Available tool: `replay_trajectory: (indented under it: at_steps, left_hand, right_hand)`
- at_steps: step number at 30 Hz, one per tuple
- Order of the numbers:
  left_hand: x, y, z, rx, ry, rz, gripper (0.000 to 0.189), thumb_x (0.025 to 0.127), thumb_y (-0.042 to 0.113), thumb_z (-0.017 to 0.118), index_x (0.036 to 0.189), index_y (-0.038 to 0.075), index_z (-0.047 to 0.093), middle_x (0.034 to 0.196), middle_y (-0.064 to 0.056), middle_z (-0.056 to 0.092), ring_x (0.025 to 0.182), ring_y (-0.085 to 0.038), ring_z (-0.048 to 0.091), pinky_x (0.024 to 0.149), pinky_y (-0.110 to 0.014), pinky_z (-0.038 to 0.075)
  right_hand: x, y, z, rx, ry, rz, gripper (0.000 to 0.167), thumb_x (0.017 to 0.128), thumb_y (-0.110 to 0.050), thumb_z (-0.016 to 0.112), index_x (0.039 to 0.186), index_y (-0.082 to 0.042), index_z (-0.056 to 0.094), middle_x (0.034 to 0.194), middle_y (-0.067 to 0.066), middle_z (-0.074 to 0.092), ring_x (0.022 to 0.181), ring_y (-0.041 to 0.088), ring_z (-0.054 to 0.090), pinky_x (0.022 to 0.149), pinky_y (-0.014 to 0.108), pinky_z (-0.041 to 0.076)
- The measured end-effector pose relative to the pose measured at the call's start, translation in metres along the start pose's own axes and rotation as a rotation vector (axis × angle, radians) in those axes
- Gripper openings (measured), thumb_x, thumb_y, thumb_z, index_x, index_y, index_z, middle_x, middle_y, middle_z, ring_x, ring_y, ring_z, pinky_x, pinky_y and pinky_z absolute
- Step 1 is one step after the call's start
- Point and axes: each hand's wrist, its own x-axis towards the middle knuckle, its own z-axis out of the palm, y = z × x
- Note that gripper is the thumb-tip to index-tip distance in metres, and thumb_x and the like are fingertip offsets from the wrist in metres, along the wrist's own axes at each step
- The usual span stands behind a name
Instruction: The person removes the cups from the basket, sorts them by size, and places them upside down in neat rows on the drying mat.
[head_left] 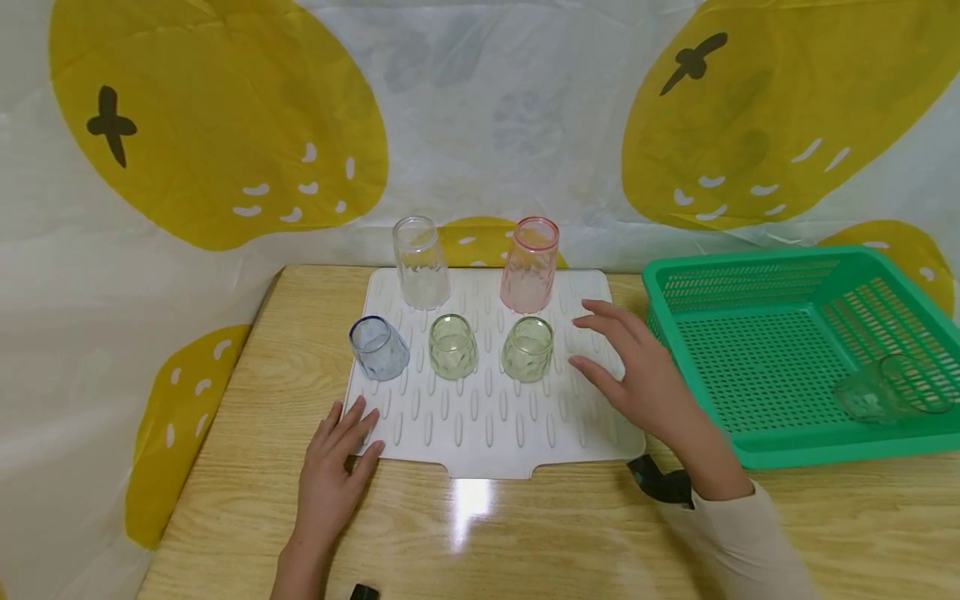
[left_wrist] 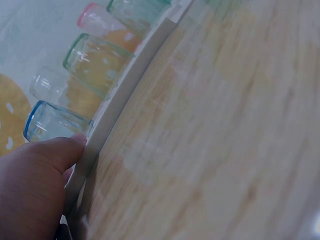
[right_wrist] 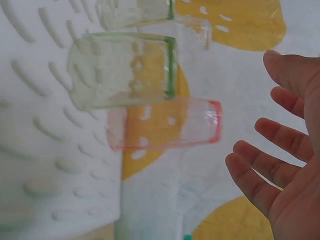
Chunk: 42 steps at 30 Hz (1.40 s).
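Several glasses stand on a white ridged drying mat [head_left: 487, 450]. At the back are a clear tall glass [head_left: 422, 271] and a pink-rimmed tall glass [head_left: 529, 271]. In front of them stand a blue-rimmed short glass [head_left: 382, 354], a green short glass [head_left: 453, 352] and another green short glass [head_left: 528, 354]. My right hand [head_left: 637, 367] hovers over the mat's right side, fingers spread and holding nothing, just right of the nearer green glass [right_wrist: 122, 70]. My left hand [head_left: 333, 467] rests at the mat's front left corner, its thumb [left_wrist: 75, 141] on the raised edge below the blue-rimmed glass.
A green plastic basket [head_left: 738, 460] stands to the right of the mat, with a clear greenish glass [head_left: 870, 393] lying on its side within. The wooden table [head_left: 247, 467] meets a hanging lemon-print cloth [head_left: 480, 108] at the back and left.
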Motion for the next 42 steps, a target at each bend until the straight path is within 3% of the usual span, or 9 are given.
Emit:
replay_trajectory:
  at_steps: [5, 10, 14, 18, 23, 32, 36, 39, 42]
  left_hand:
    - [0.001, 0.0, 0.0, 0.0, -0.001, 0.001, 0.045, 0.079, 0.008, 0.077, 0.122, 0.009, 0.067, 0.135, -0.011, 0.055, 0.131, -0.041, 0.038, 0.107, -0.059, 0.024]
    - [0.001, 0.0, 0.0, -0.003, 0.002, 0.001, 0.045, 0.079, 0.008, 0.077, 0.122, 0.009, 0.067, 0.135, -0.011, 0.055, 0.131, -0.041, 0.038, 0.107, -0.059, 0.024]
    - [0.001, 0.001, 0.0, -0.006, 0.002, -0.004, 0.045, 0.078, 0.008, 0.078, 0.122, 0.009, 0.067, 0.135, -0.011, 0.055, 0.131, -0.041, 0.039, 0.106, -0.061, 0.025]
    - [0.001, 0.001, 0.0, -0.006, 0.01, 0.004, 0.045, 0.078, 0.008, 0.078, 0.121, 0.008, 0.067, 0.134, -0.012, 0.056, 0.13, -0.041, 0.039, 0.106, -0.061, 0.025]
    - [0.001, 0.002, 0.001, 0.003, 0.014, 0.015, 0.044, 0.077, 0.008, 0.078, 0.12, 0.007, 0.068, 0.133, -0.012, 0.056, 0.129, -0.042, 0.04, 0.106, -0.06, 0.026]
    - [-0.001, 0.001, 0.002, 0.0, 0.007, 0.005, 0.045, 0.078, 0.008, 0.078, 0.122, 0.009, 0.067, 0.134, -0.011, 0.055, 0.13, -0.041, 0.039, 0.106, -0.059, 0.025]
    - [-0.001, 0.001, 0.002, 0.003, 0.008, 0.007, 0.045, 0.078, 0.008, 0.078, 0.122, 0.009, 0.067, 0.134, -0.011, 0.055, 0.131, -0.041, 0.039, 0.107, -0.058, 0.025]
    - [0.0, 0.001, 0.002, 0.005, 0.013, 0.011, 0.045, 0.078, 0.008, 0.078, 0.122, 0.009, 0.067, 0.134, -0.011, 0.055, 0.13, -0.041, 0.039, 0.107, -0.057, 0.025]
    - [0.0, 0.0, 0.002, 0.003, 0.012, 0.009, 0.045, 0.078, 0.009, 0.077, 0.122, 0.009, 0.067, 0.134, -0.011, 0.055, 0.131, -0.041, 0.039, 0.107, -0.057, 0.025]
  right_hand:
    - [-0.003, 0.002, -0.026, -0.009, 0.081, -0.011, 0.053, 0.094, -0.048, 0.054, 0.12, -0.002, 0.059, 0.13, 0.015, 0.055, 0.119, 0.031, 0.051, 0.101, 0.023, 0.037]
    - [-0.012, 0.008, -0.048, -0.084, 0.107, 0.025, 0.062, 0.093, -0.056, 0.048, 0.12, -0.001, 0.06, 0.129, 0.014, 0.056, 0.117, 0.031, 0.052, 0.098, 0.014, 0.034]
    - [-0.02, 0.018, -0.063, -0.123, 0.158, 0.043, 0.067, 0.091, -0.059, 0.048, 0.119, 0.001, 0.061, 0.126, 0.014, 0.058, 0.103, 0.031, 0.057, 0.091, 0.009, 0.033]
    - [-0.029, 0.028, -0.077, -0.156, 0.178, 0.057, 0.07, 0.091, -0.06, 0.049, 0.122, 0.001, 0.06, 0.127, 0.014, 0.059, 0.099, 0.014, 0.056, 0.087, 0.007, 0.033]
    - [-0.044, 0.033, -0.093, -0.208, 0.138, 0.122, 0.066, 0.091, -0.057, 0.053, 0.126, -0.002, 0.059, 0.13, 0.013, 0.057, 0.102, -0.002, 0.049, 0.082, 0.008, 0.031]
    - [-0.067, 0.044, -0.122, -0.321, 0.108, 0.243, 0.056, 0.093, -0.043, 0.06, 0.132, -0.003, 0.055, 0.133, 0.018, 0.053, 0.108, -0.027, 0.028, 0.086, -0.002, 0.023]
    - [-0.078, 0.055, -0.135, -0.305, 0.078, 0.33, 0.047, 0.095, -0.019, 0.062, 0.135, 0.002, 0.049, 0.136, 0.027, 0.047, 0.13, 0.012, 0.042, 0.092, -0.001, 0.021]
    - [-0.086, 0.066, -0.142, -0.281, 0.061, 0.369, 0.05, 0.091, -0.001, 0.063, 0.137, 0.007, 0.045, 0.137, 0.032, 0.042, 0.125, 0.05, 0.038, 0.096, 0.001, 0.019]
    - [-0.094, 0.08, -0.146, -0.276, 0.06, 0.379, 0.049, 0.091, 0.002, 0.061, 0.137, 0.008, 0.043, 0.134, 0.036, 0.042, 0.128, 0.051, 0.034, 0.11, 0.02, 0.025]
